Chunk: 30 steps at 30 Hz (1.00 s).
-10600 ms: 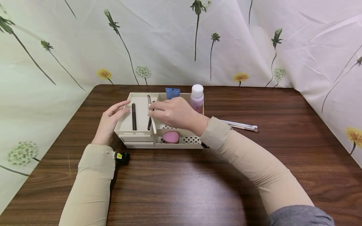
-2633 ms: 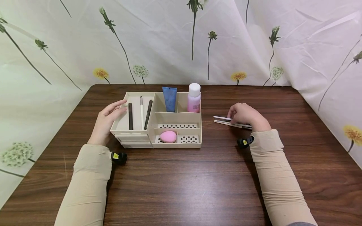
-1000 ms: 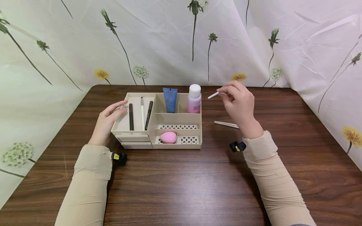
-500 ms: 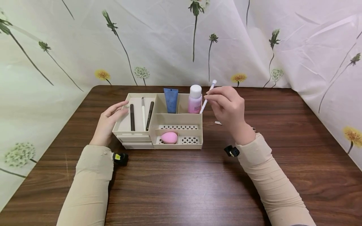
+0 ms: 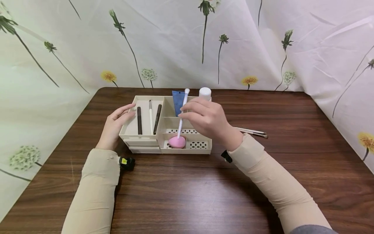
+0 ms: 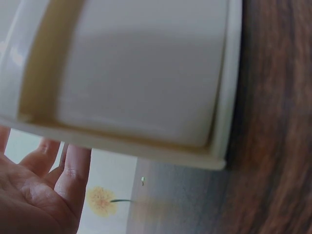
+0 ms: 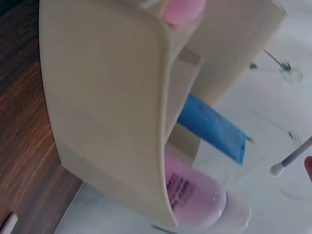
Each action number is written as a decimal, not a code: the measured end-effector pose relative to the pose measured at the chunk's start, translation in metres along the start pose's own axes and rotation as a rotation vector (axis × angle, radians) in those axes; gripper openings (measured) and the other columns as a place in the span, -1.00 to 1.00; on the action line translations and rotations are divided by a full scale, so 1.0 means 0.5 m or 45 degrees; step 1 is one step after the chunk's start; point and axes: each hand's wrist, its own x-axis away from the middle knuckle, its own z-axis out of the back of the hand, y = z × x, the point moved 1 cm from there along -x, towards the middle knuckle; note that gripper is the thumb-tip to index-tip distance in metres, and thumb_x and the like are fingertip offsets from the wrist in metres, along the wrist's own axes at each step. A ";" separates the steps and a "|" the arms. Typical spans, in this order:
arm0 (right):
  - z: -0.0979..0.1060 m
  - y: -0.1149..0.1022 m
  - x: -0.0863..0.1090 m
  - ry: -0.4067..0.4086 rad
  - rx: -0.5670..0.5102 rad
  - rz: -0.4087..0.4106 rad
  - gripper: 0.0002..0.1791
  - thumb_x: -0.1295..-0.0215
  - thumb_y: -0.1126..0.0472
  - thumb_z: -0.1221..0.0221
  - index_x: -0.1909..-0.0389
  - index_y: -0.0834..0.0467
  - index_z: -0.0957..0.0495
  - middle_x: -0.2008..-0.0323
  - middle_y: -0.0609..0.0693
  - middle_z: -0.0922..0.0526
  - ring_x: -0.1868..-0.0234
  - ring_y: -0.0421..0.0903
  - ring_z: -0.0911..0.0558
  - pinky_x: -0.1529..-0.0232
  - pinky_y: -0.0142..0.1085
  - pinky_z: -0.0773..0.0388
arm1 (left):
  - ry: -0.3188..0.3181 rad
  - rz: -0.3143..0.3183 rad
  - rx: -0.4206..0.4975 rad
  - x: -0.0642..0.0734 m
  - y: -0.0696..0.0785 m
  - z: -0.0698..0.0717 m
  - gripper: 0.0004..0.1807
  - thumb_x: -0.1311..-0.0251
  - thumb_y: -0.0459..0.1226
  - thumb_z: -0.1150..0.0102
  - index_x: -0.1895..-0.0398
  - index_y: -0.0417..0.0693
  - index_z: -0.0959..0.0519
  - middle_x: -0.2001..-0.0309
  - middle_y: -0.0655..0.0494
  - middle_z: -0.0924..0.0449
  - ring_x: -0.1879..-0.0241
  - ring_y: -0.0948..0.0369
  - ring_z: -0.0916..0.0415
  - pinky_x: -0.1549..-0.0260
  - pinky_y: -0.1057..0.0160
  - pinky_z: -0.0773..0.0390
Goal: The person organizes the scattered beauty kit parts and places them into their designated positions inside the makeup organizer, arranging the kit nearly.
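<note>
A cream makeup organizer (image 5: 185, 151) stands on the table. My right hand (image 5: 205, 118) pinches a white-handled makeup brush (image 5: 185, 101) above its middle compartments, pale bristles up, the handle's lower end overlapping the pink makeup sponge (image 5: 176, 143) in the head view. In the right wrist view the brush head (image 7: 278, 169) shows at the right edge. My left hand (image 5: 112, 126) rests along the organizer's left side with extended fingers, their tips at the rim. The organizer's left top tray holds two dark pens (image 5: 139, 120) and a slim white brush (image 5: 151, 118).
A blue tube (image 5: 177, 102) and a pink bottle (image 7: 195, 195) with a white cap stand in the organizer's rear compartments. More thin brushes (image 5: 252, 132) lie on the table (image 5: 187, 195) to the right, partly behind my right wrist. A floral cloth (image 5: 175, 42) hangs behind.
My right hand, on the right-side brushes 2.6 s ago, has lifted one, turned it bristles up and carried it left over the organizer. Earlier it held another brush at the left tray. Left hand stays.
</note>
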 end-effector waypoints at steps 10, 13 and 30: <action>-0.056 0.007 -0.019 -0.186 -0.061 0.140 -0.78 -0.24 0.49 -0.17 0.38 0.14 -0.71 0.32 -0.02 -0.73 0.25 -0.11 -0.70 0.23 -0.33 -0.67 | 0.013 0.001 -0.068 -0.003 -0.002 0.002 -0.47 -0.28 0.01 -0.25 -0.32 0.25 -0.50 -0.25 0.25 -0.45 -0.21 0.36 -0.35 -0.26 0.24 -0.28; -0.071 0.009 -0.029 -0.199 -0.067 0.169 -0.79 -0.26 0.47 -0.19 0.36 0.12 -0.72 0.31 -0.04 -0.74 0.22 -0.12 -0.71 0.28 -0.32 -0.67 | 0.009 -0.002 -0.041 -0.002 -0.001 0.001 -0.47 -0.27 0.00 -0.26 -0.31 0.24 -0.51 -0.20 0.28 -0.49 -0.18 0.36 -0.36 -0.22 0.28 -0.29; -0.166 0.004 -0.062 -0.303 -0.117 0.305 -0.81 -0.35 0.44 -0.12 0.30 0.11 -0.62 0.26 -0.06 -0.67 0.22 -0.13 -0.69 0.40 -0.35 -0.60 | -0.016 -0.033 0.054 0.001 -0.001 0.002 -0.49 -0.26 -0.06 -0.30 -0.29 0.18 -0.54 0.01 0.39 -0.56 -0.04 0.39 -0.42 0.10 0.53 -0.44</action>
